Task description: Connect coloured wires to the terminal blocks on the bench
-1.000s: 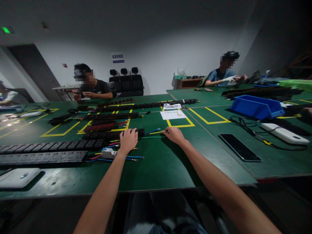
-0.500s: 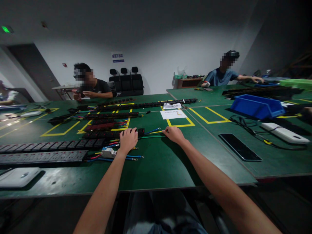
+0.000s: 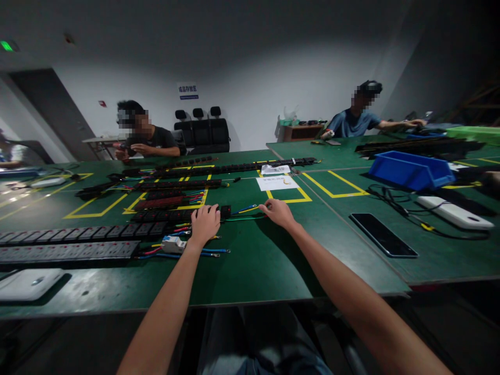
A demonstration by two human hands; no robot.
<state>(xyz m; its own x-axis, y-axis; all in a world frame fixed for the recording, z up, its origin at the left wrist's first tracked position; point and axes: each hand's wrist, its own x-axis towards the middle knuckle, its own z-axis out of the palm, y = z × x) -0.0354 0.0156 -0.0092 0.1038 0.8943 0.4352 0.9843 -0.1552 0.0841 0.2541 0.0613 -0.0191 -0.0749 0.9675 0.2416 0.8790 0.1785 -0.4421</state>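
My left hand [image 3: 205, 224] is curled over a black socket strip [image 3: 225, 211], gripping it near its right end. Blue, yellow and green wires [image 3: 245, 211] come out of that end toward the right. My right hand [image 3: 275, 212] pinches the far end of the yellow and green wires between thumb and fingers; the exact tip is hidden. The blue wire ends short of the fingers in a metal lug. Close to my left wrist lies a grey-white breaker-like block [image 3: 174, 244] among red, blue and yellow leads with ring lugs.
Two long socket strips [image 3: 70, 251] lie at the left, above a white device [image 3: 31, 284]. A phone [image 3: 383, 234], white power bank [image 3: 455, 212], black cable and blue bin [image 3: 416, 171] are at the right. More strips, paper [image 3: 276, 183] and two co-workers are beyond.
My right hand has lifted slightly and shifted a little left with the wire ends. My left hand stays on the socket strip. The whole view has shifted slightly.
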